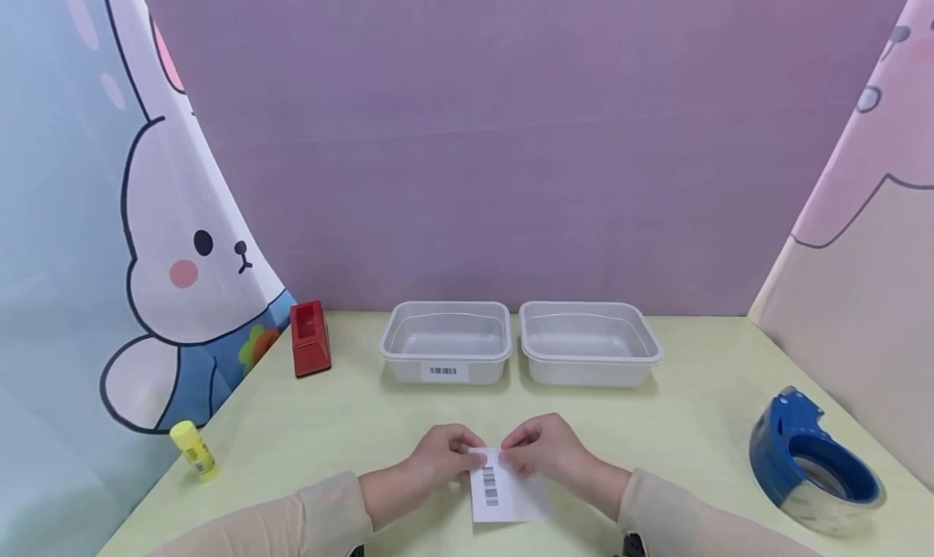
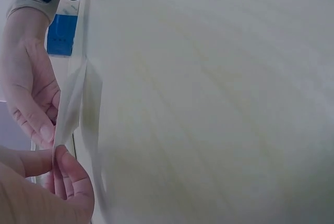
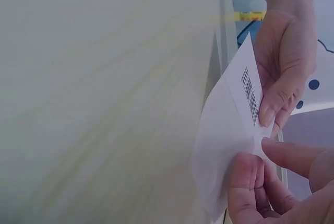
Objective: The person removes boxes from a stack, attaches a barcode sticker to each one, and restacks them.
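Between both hands is a white sheet [image 1: 520,500] with a printed barcode [image 1: 490,487], held just above the table near its front edge. My left hand [image 1: 441,457] pinches its upper left corner between thumb and fingers. On the other side, my right hand [image 1: 549,453] pinches the top edge close by. The right wrist view shows the barcode strip [image 3: 249,91] and a plainer white part [image 3: 222,145] that bends away along a crease. Only the sheet's blank side [image 2: 70,104] faces the left wrist camera.
Two white plastic trays [image 1: 447,308] [image 1: 591,308] stand at the back; the left one bears a barcode label [image 1: 443,371]. A red, block-shaped item [image 1: 311,350] stands to their left. A yellow glue stick [image 1: 193,450] is at far left, a blue tape dispenser [image 1: 777,443] at far right.
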`<move>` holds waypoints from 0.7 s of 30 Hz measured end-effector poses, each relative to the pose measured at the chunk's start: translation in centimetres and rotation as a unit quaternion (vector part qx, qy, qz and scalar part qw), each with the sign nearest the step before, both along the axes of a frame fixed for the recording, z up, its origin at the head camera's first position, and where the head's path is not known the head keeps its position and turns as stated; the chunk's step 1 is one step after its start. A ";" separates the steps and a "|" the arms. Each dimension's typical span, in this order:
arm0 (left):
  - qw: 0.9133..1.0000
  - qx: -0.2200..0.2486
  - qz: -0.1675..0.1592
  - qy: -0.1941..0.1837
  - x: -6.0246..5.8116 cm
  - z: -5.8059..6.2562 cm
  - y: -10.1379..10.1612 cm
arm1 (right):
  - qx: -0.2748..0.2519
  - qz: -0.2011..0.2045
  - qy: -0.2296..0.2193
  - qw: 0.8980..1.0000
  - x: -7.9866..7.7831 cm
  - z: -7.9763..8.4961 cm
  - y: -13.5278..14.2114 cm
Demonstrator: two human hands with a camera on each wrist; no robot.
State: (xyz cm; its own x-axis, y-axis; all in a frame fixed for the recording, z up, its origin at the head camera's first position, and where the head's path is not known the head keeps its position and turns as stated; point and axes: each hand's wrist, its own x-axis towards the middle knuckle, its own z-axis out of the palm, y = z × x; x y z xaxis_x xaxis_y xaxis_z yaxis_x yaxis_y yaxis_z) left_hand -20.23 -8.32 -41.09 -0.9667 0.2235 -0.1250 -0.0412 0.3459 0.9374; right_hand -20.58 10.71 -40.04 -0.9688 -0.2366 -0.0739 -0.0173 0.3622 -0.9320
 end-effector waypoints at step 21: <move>0.998 0.014 -0.052 0.024 -0.6 0.4 -0.4 | -0.031 0.046 0.008 0.998 0.0 -0.1 0.8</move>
